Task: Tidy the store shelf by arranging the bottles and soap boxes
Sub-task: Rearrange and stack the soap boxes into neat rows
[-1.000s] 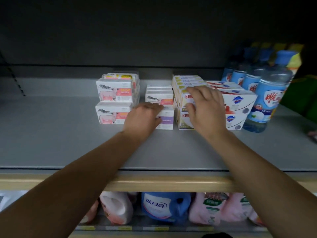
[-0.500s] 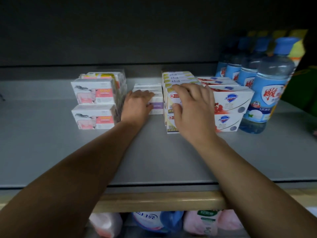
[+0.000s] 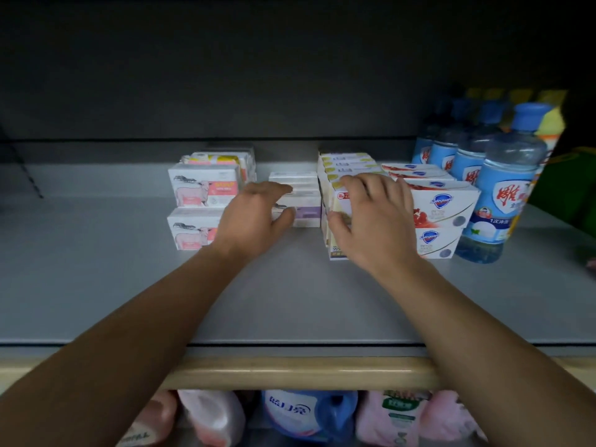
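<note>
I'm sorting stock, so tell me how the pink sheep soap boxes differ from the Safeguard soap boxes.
The pink sheep soap boxes stand left, with pink labels and a sheep picture; the Safeguard soap boxes stand right beside the blue bottles, with a blue shield logo. Both are white and stacked two high.

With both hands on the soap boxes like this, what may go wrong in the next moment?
1. The left hand touches the purple-label boxes, which are stacked; a push high up may slide the top ones off.
2. The right hand rests on the yellow-label boxes, which stand close beside the Safeguard boxes; a sideways shove may press these toward the blue bottles, which could tip.
</note>
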A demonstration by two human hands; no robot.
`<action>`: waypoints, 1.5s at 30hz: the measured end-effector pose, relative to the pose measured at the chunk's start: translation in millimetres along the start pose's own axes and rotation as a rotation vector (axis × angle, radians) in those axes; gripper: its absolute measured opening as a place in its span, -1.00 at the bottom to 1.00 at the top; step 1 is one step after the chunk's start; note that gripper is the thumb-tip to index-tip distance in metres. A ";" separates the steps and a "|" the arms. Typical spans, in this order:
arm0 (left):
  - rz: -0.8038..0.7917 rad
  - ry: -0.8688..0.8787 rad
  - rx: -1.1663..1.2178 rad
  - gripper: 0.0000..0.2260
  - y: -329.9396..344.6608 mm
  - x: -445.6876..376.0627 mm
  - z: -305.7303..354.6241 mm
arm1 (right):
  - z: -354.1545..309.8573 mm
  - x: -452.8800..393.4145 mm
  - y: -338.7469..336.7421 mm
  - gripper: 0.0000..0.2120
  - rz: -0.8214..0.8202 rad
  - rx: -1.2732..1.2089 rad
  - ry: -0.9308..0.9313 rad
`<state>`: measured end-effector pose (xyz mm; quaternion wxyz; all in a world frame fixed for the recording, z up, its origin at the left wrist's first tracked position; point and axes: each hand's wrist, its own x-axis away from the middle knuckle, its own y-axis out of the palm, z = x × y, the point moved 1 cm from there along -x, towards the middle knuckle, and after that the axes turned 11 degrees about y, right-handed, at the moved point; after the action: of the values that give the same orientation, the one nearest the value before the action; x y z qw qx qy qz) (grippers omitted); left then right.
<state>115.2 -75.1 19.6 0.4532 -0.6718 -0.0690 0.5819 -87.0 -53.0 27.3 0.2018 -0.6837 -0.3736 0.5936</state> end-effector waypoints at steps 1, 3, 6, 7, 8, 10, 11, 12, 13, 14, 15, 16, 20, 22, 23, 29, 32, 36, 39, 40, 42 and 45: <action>0.033 0.004 0.000 -0.67 -12.5 10.6 -1.9 | -4.4 -1.1 -3.3 -0.52 -0.006 0.027 0.015; 0.103 -0.030 -0.005 -0.71 -34.0 31.4 -11.2 | -18.3 -1.0 -9.3 -0.53 0.024 0.022 0.014; 0.150 -0.212 0.032 -0.73 -54.7 59.9 -35.8 | -54.2 6.1 -8.0 -0.61 0.043 -0.163 -0.102; 0.155 -0.287 0.059 -0.74 -58.5 68.8 -45.4 | -68.2 9.7 -3.7 -0.63 0.001 -0.219 -0.138; 0.161 -0.363 0.086 -0.73 -61.8 77.2 -54.5 | -81.8 13.0 2.6 -0.63 -0.057 -0.243 -0.163; 0.188 -0.505 0.151 -0.72 -65.9 89.8 -69.5 | -105.3 16.5 18.9 -0.59 -0.140 -0.224 -0.200; 0.213 -0.562 0.193 -0.72 -66.2 92.9 -74.9 | -115.1 15.6 27.6 -0.57 -0.165 -0.218 -0.212; 0.239 -0.606 0.238 -0.72 -65.2 94.4 -78.0 | -123.4 13.8 35.8 -0.54 -0.203 -0.225 -0.215; 0.255 -0.635 0.273 -0.71 -63.3 94.6 -80.3 | -130.5 11.8 44.0 -0.51 -0.258 -0.237 -0.212; 0.253 -0.648 0.287 -0.69 -61.1 93.6 -82.1 | -135.8 10.2 52.1 -0.47 -0.320 -0.243 -0.202; 0.230 -0.652 0.287 -0.67 -58.6 92.3 -84.0 | -139.1 9.6 59.5 -0.44 -0.376 -0.239 -0.189; 0.191 -0.653 0.291 -0.66 -56.6 91.5 -86.1 | -140.6 10.6 66.1 -0.43 -0.417 -0.233 -0.177; 0.057 -0.644 0.429 -0.57 -52.8 91.5 -94.2 | -137.1 16.0 80.9 -0.43 -0.420 -0.341 -0.137; 0.076 -0.666 0.467 -0.52 -54.4 91.8 -94.4 | -134.1 16.1 82.4 -0.47 -0.413 -0.443 -0.104; 0.086 -0.674 0.459 -0.53 -55.6 92.2 -93.9 | -132.6 16.2 82.2 -0.49 -0.416 -0.496 -0.089; 0.092 -0.604 0.561 -0.80 -59.1 96.4 -89.3 | -122.8 15.3 75.0 -0.69 -0.387 -0.706 0.024; 0.143 -0.580 0.643 -0.86 -62.3 96.5 -84.5 | -116.9 14.1 68.5 -0.63 -0.477 -0.820 0.060; 0.302 -0.740 0.868 -0.86 -66.8 96.6 -82.7 | -119.1 19.3 59.2 -0.26 -0.595 -0.873 -0.120; 0.341 -0.800 0.986 -0.86 -70.9 97.5 -81.5 | -122.1 21.2 59.8 -0.28 -0.608 -0.902 -0.091; 0.335 -0.802 1.011 -0.84 -71.7 97.3 -80.8 | -121.4 21.0 60.8 -0.33 -0.629 -0.930 -0.043; 0.333 -0.827 1.022 -0.73 -72.7 96.3 -80.5 | -119.2 20.2 62.8 -0.48 -0.700 -0.988 0.061; 0.319 -0.874 1.005 -0.55 -71.6 97.0 -81.6 | -118.6 18.1 63.6 -0.65 -0.775 -1.094 0.244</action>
<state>245.6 -16.6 -7.9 0.5493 -0.0855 0.1325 0.8206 44.7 -60.2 -5.0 0.0660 -0.5662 -0.8124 0.1227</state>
